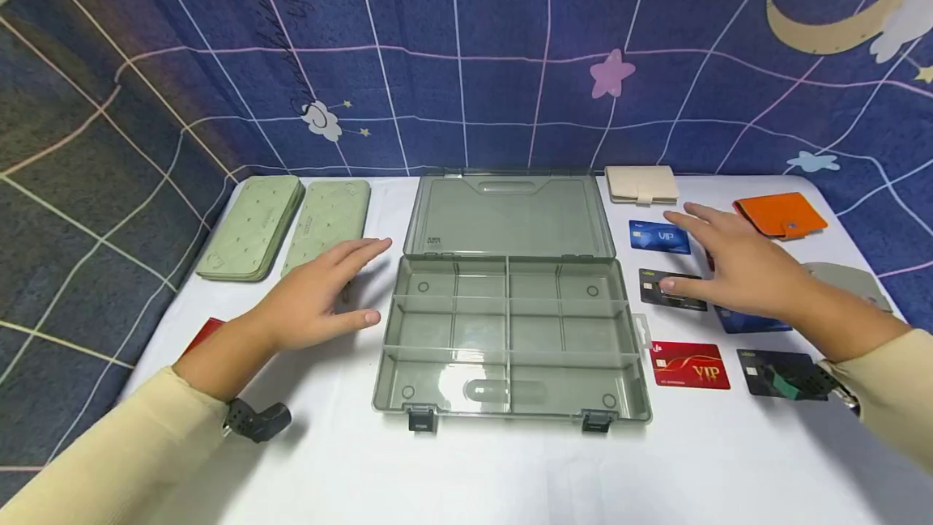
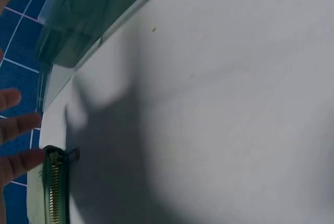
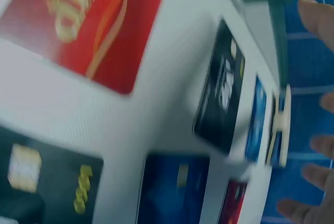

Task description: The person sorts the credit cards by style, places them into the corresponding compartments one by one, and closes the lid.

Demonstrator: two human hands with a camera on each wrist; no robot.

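Observation:
My left hand (image 1: 309, 298), fingers extended and thumb apart, hovers left of a clear grey compartment box (image 1: 466, 322) and holds nothing. Just beyond it lies a pale green zip wallet (image 1: 331, 213), whose gold zip (image 2: 54, 192) appears in the left wrist view. On the other side, my empty right hand (image 1: 751, 262) spreads its fingers above several cards. Near its fingertips are a blue VIP card (image 1: 658, 236) and a black card (image 1: 649, 288); another blue card (image 1: 751, 321) is partly hidden beneath the forearm. The box's lid (image 1: 510, 217) lies folded back.
A second, thicker green wallet (image 1: 251, 229) lies at far left. Right of the box are a red VIP card (image 1: 685, 364), another black card (image 1: 758, 367), a beige card holder (image 1: 641, 182), an orange one (image 1: 783, 213) and a grey item (image 1: 849, 282). Fabric walls border the table.

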